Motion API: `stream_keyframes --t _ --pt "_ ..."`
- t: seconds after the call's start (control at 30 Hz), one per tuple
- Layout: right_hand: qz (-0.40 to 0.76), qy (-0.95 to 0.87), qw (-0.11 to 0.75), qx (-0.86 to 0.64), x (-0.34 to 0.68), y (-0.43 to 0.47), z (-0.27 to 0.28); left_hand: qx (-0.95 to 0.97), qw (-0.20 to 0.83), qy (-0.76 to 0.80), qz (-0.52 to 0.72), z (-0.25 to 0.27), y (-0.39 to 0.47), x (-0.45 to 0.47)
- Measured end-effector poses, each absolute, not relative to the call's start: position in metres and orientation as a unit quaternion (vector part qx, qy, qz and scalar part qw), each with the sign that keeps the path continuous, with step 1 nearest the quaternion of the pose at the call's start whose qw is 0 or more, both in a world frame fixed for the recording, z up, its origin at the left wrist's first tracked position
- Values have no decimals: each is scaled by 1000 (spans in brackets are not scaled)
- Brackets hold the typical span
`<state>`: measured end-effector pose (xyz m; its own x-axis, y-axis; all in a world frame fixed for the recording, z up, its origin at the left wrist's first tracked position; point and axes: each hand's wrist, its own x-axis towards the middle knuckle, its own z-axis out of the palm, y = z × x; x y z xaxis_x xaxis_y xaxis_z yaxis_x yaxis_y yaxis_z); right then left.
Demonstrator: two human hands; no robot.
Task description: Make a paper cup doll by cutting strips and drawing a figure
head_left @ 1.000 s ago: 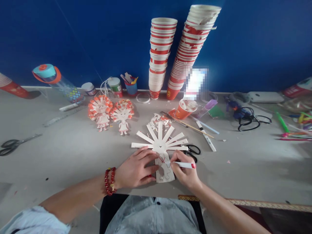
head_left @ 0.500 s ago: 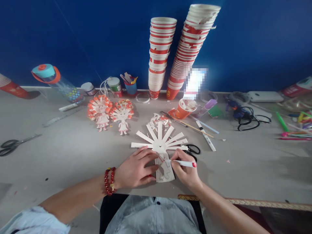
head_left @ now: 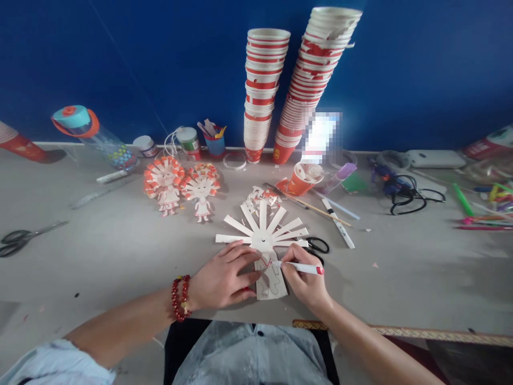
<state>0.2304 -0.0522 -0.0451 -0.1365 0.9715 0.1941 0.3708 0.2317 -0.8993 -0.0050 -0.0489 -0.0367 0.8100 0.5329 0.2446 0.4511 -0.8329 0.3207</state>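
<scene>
A white paper cut-out [head_left: 272, 283] lies on the table in front of me. Its upper end fans out into several strips, and a small figure in pencil outline with a red neckline is drawn on its lower part. My left hand [head_left: 226, 275] rests with fingers spread, its fingertips on the left edge of the cut-out. In my right hand [head_left: 302, 275] is a white marker [head_left: 303, 268] with a red end, its tip at the chest of the drawn figure. Black-handled scissors [head_left: 319, 246] lie partly hidden behind the strips and my right hand.
Two finished paper figures [head_left: 167, 187] with curled orange strips lie left of centre. Tall paper cup stacks [head_left: 262, 96] stand by the blue wall. Paper scraps [head_left: 264, 198], a cup of scraps [head_left: 302, 184] and another marker [head_left: 339, 223] lie beyond the cut-out. Other scissors [head_left: 24, 239] lie far left.
The marker tip has shifted very slightly over the drawn figure's chest. My left hand and the cut-out stay in place.
</scene>
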Motion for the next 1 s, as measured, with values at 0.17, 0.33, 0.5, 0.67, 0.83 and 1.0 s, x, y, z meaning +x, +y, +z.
stream_keyframes --t 0.17,0.33,0.5,0.67,0.83,1.0 --pt "356 -651 440 -506 231 -52 -45 942 126 263 165 -37 -49 -5" --pt "346 -656 432 -513 230 -52 -43 944 127 263 155 -37 -49 -5" --pt "348 -656 428 -515 231 -52 -44 944 124 264 151 -37 -49 -5" --pt "365 -620 480 -501 236 -54 -51 943 121 261 167 -37 -49 -5" --pt "402 -605 492 -481 237 -56 -51 943 125 262 162 -39 -49 -7" --pt "417 -614 479 -468 237 -58 -48 944 132 258 155 -38 -48 -8"
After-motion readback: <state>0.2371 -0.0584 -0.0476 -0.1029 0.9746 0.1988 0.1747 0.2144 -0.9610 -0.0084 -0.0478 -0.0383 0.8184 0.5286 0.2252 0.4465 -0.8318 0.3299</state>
